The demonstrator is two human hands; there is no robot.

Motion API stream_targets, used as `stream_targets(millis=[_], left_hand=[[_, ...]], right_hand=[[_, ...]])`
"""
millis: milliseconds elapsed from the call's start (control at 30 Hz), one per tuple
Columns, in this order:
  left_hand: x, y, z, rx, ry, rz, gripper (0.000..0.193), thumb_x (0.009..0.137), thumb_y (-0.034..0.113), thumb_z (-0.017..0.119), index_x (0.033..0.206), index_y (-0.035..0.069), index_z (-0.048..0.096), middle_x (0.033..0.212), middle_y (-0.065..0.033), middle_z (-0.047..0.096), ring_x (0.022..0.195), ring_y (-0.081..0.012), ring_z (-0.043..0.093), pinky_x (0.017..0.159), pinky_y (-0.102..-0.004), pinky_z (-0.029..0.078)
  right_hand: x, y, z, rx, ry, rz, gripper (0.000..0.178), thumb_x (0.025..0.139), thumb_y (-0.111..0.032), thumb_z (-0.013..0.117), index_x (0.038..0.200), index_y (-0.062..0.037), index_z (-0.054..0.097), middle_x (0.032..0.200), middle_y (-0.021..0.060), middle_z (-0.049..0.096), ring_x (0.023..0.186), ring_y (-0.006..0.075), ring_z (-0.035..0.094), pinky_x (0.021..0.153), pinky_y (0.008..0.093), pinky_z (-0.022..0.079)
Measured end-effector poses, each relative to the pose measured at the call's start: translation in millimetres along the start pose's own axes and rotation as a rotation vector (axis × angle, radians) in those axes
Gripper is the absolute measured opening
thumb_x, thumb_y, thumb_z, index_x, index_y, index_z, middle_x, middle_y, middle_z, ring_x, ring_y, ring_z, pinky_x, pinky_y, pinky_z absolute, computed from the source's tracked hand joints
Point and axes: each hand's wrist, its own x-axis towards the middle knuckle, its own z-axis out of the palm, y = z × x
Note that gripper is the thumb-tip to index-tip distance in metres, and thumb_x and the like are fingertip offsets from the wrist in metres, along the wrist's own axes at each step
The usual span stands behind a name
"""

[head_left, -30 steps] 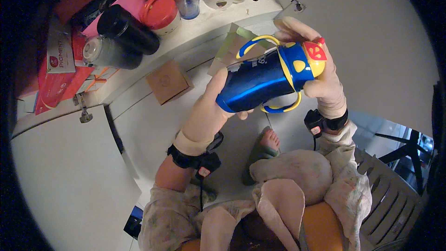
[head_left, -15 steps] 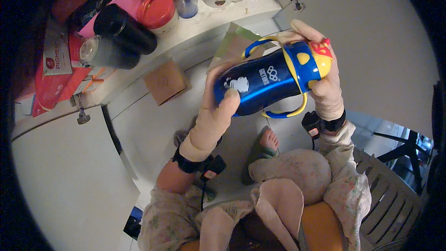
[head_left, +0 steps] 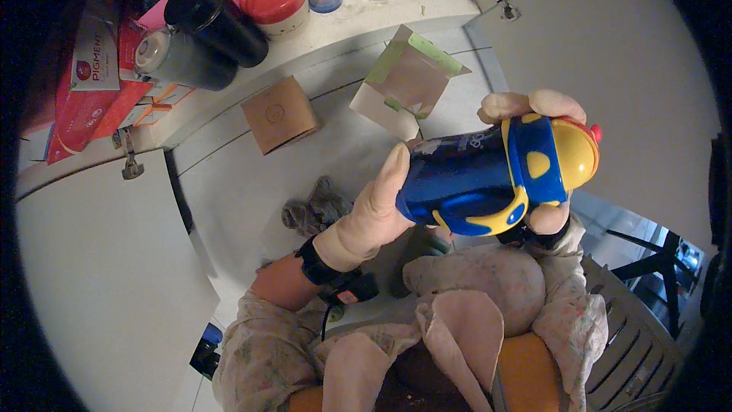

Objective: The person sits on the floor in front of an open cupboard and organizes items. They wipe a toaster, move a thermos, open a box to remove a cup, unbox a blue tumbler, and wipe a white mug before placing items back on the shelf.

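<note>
A shiny blue child's water bottle point(head_left: 465, 179) lies sideways between my hands, its domed yellow-and-blue lid toward the right. One blue-and-yellow side handle faces me; the far handle does not show. My left hand point(head_left: 377, 210) is closed round the base end, thumb on top. At the lid end, my right hand point(head_left: 550, 218) grips the collar, with fingers over the far side and the thumb on the near side. The bottle hides its palm. Both hands appear to wear thin pale coverings, and dark bands with small boxes circle the wrists.
Below the shelf point(head_left: 343, 27) are a brown cardboard box point(head_left: 280, 113) and an opened white-and-green carton point(head_left: 408, 80). The shelf holds a black tumbler point(head_left: 217, 19), a red-lidded jar point(head_left: 274, 0) and cups. Cabinet doors stand open on both sides. A slatted chair point(head_left: 629, 336) is at right.
The bottle has moved right and toward me and rolled, so its printed figure has turned away and one handle faces me. My right fingers have shifted round the lid.
</note>
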Motion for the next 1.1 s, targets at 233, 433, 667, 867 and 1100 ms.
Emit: stream_targets(millis=[233,433,667,867,1100], left_hand=[[31,34,-38,1.000,0.398,0.346,0.046,0.102,0.033,0.046,0.135,0.001,0.048,0.124,-0.0117,0.061,0.115,-0.0234,0.059,0.101,-0.0338,0.047],[60,49,-33,1.962,0.896,0.405,0.055,0.082,0.020,0.068,0.131,-0.001,0.052,0.114,-0.0168,0.065,0.109,-0.0334,0.062,0.097,-0.0409,0.047],[73,50,-80,1.742,0.950,0.515,0.037,0.086,0.026,0.065,0.119,0.011,0.063,0.092,-0.0198,0.067,0.091,-0.0390,0.064,0.079,-0.0478,0.050],[62,37,-76,1.458,1.029,0.397,0.023,0.089,0.024,0.063,0.101,0.006,0.069,0.092,-0.0178,0.070,0.084,-0.0345,0.067,0.078,-0.0415,0.052],[69,24,-98,1.296,0.878,0.456,0.023,0.089,0.020,0.064,0.107,0.006,0.067,0.088,-0.0157,0.070,0.080,-0.0312,0.069,0.073,-0.0372,0.052]], right_hand=[[6,-7,4,-0.343,0.438,0.007,0.101,0.063,-0.051,0.089,0.135,0.0021,0.043,0.123,0.0232,0.062,0.112,0.0288,0.062,0.099,0.0395,0.049],[21,2,-4,-0.368,0.638,-0.144,0.079,0.072,-0.031,0.086,0.133,0.0010,0.048,0.121,0.0196,0.063,0.109,0.0262,0.063,0.097,0.0364,0.050],[33,34,-3,-0.320,0.633,0.041,0.061,0.074,-0.012,0.084,0.124,0.0013,0.052,0.109,0.0111,0.066,0.098,0.0168,0.064,0.088,0.0301,0.053],[35,66,-18,-0.505,0.622,0.007,0.074,0.066,-0.015,0.091,0.125,0.0014,0.049,0.108,0.0087,0.063,0.096,0.0145,0.062,0.088,0.0295,0.052],[31,88,-11,-1.167,0.241,0.017,0.073,0.061,-0.034,0.091,0.120,-0.0074,0.058,0.111,0.0113,0.065,0.098,0.0282,0.064,0.086,0.0381,0.053]])
